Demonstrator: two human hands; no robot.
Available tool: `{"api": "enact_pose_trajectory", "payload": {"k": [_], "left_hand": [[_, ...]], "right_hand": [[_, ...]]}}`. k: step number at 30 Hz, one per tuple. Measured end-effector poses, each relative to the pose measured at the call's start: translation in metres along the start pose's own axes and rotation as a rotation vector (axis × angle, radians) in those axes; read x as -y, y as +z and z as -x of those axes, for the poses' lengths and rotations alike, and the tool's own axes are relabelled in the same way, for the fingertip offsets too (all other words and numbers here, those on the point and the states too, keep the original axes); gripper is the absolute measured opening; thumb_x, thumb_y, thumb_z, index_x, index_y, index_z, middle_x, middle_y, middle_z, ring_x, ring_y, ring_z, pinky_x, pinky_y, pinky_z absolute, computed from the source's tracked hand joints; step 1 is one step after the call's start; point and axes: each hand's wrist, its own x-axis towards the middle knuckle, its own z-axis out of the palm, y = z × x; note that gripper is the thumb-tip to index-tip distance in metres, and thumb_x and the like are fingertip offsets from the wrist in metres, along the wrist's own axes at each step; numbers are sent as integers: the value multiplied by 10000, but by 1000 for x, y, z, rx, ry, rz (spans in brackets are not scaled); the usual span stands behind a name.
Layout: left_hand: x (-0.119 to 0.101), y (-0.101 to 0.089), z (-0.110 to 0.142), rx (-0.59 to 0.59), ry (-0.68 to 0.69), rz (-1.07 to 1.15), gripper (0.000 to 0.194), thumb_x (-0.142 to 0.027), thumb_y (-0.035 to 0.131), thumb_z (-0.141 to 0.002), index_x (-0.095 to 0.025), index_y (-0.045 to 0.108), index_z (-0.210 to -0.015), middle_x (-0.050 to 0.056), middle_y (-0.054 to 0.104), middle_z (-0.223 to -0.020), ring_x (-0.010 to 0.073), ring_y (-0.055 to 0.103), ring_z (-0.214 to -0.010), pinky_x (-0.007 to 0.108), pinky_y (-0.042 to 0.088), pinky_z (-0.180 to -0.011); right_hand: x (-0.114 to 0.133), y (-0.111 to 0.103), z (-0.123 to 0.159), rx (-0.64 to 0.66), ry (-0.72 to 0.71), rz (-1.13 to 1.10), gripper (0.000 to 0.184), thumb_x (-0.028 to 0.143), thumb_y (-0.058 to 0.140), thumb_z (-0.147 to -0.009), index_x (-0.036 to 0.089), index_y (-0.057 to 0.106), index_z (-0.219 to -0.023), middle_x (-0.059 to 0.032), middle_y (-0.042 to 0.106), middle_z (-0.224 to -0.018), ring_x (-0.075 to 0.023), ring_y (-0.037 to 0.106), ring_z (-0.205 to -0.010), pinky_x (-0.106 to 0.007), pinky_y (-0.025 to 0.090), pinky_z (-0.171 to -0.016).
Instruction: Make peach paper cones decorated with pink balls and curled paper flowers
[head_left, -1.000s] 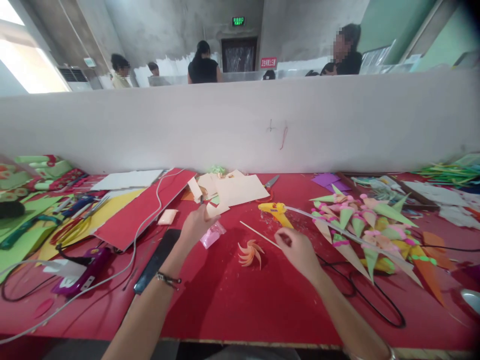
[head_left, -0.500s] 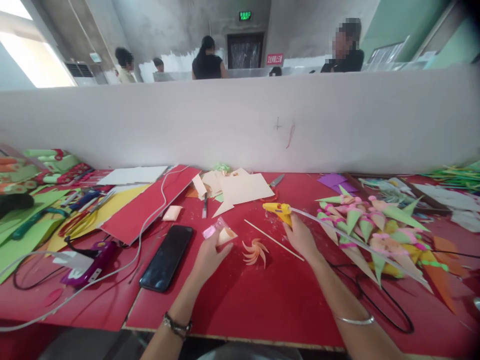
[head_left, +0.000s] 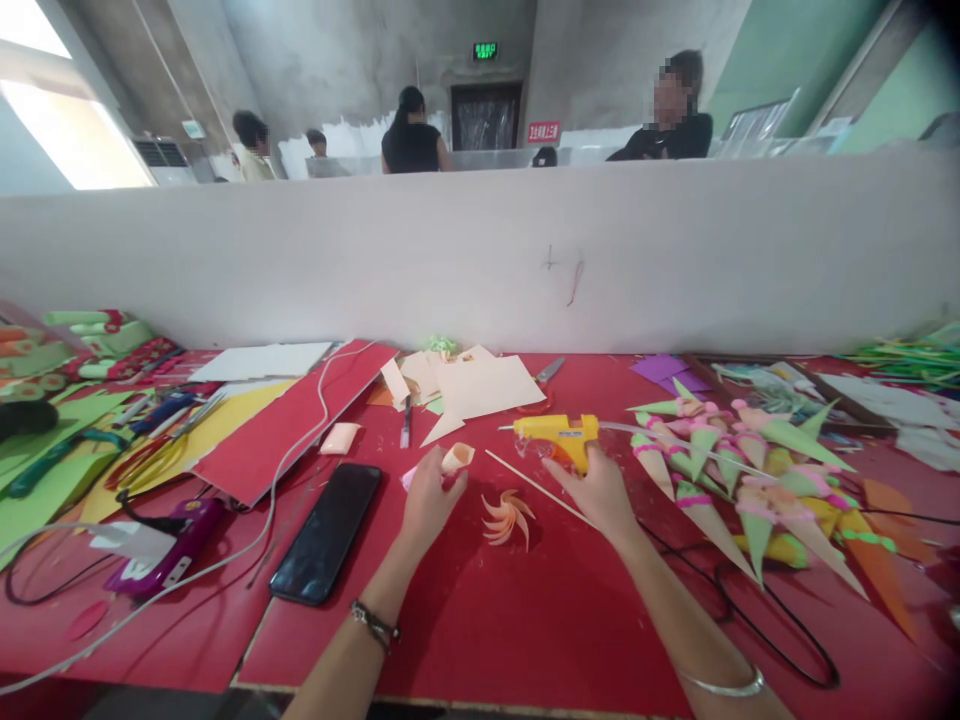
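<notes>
My left hand (head_left: pixel 429 500) is closed around a small peach paper piece (head_left: pixel 459 458), whose upper end looks rolled and open. Pink material shows at the left edge of that hand. In my right hand (head_left: pixel 600 500) is a yellow glue gun (head_left: pixel 555 430), its nozzle pointing left toward the paper piece but apart from it. A clear glue stick (head_left: pixel 637 430) runs out of its back end. Between the hands, a peach paper flower with curled petals (head_left: pixel 508 520) lies on the red table (head_left: pixel 480 620). A thin wooden stick (head_left: pixel 536 485) rests just behind the flower.
A black phone (head_left: pixel 326 535) lies left of my left arm, near a purple power strip (head_left: pixel 169 550) with a white cable. Cream paper sheets (head_left: pixel 495 387), a cutter knife (head_left: pixel 406 425) and scissors (head_left: pixel 550 370) lie behind. Several paper cones (head_left: pixel 727 450) are heaped at right. A white partition (head_left: pixel 375 260) stands behind.
My right hand has lifted and levelled the glue gun, its nozzle now farther left. My left hand has raised the peach paper piece, so its rolled end shows. The view has shifted slightly.
</notes>
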Motion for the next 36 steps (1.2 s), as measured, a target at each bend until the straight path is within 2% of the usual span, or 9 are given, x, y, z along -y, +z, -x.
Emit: {"api": "enact_pose_trajectory", "payload": {"k": [3,7,13,18,26,32,36], "left_hand": [[4,4,0,-12,45,-56,209,-216,503,-743,-138,525,-936,90,567,-909,211,530,-873,331,430,-749],[3,-1,7,-11,97,-134,190,-158,489,-743,-159,518,-931,82,546,-918,230,487,-873,361,394,-748],[-4,-5,12,16,198,-202,197,-144,505,-753,-169,510,-948,72,549,-926,218,467,-847,328,353,-725],[-7,-9,12,-27,250,-320,175,-189,510,-768,-158,513,-940,80,546,-915,217,448,-816,334,324,-723],[-7,-12,14,-21,231,-390,172,-188,471,-778,-176,534,-938,82,552,-930,217,448,-818,342,295,-740],[-8,-14,13,-21,187,-412,162,-190,478,-772,-166,541,-920,83,559,-877,229,460,-810,341,296,-728],[-6,-14,12,-47,163,-403,146,-189,477,-775,-167,542,-904,72,569,-829,233,475,-804,335,296,-715]], "right_hand": [[7,3,9,68,-11,-82,393,538,569,-623,170,520,-752,-2,546,-558,-176,550,-516,-245,377,-466],[16,5,17,149,-62,-169,374,503,584,-627,167,532,-785,-21,586,-623,-179,566,-559,-244,394,-488],[20,8,21,163,-90,-127,386,496,588,-622,161,543,-808,-39,617,-652,-196,584,-601,-257,401,-521],[19,7,22,196,-125,-126,346,458,569,-646,156,539,-813,-52,634,-691,-201,593,-641,-266,414,-558],[20,-1,20,248,-196,-99,200,321,532,-677,162,539,-798,-35,621,-684,-172,576,-606,-232,381,-516],[15,-3,16,273,-196,31,129,279,495,-705,165,536,-750,-29,594,-624,-163,555,-559,-221,335,-490],[15,-5,15,237,-229,100,133,264,474,-742,159,535,-794,-49,613,-680,-173,573,-609,-224,341,-519]]}}
